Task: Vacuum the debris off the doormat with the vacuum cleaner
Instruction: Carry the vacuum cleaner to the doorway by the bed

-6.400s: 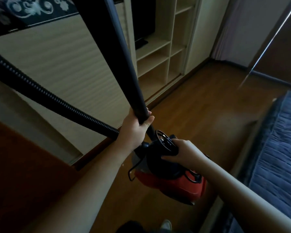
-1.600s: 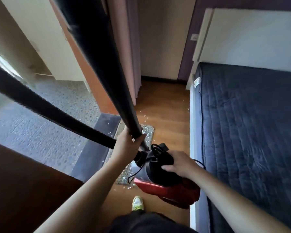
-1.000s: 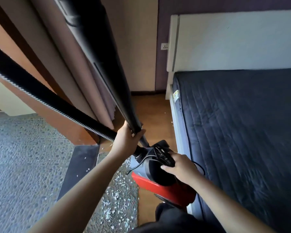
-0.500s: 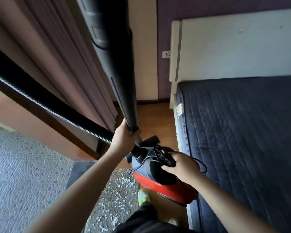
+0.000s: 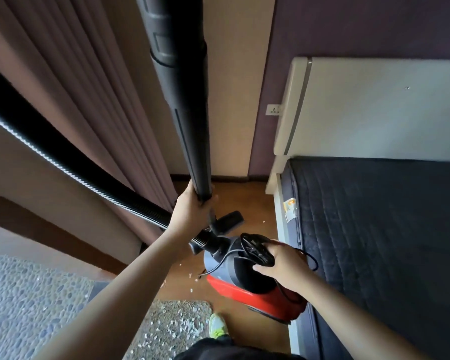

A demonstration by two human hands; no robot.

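The red and black vacuum cleaner hangs above the wooden floor beside the bed. My right hand grips its top along with a coiled black cord. My left hand holds the black wand, which rises past the camera. Its ribbed hose runs off to the left. The floor nozzle shows just past my left hand. A grey doormat strewn with white debris lies at the bottom, partly hidden by my left arm.
A dark quilted bed with a pale headboard fills the right. Curtains hang at the left. A wall socket sits beside the headboard. Pebbled flooring lies lower left. My shoe stands on the mat's edge.
I have turned and walked from the shelving to the strip between curtain and bed. The doormat has slid down to the bottom of the view. Both hands keep their holds.
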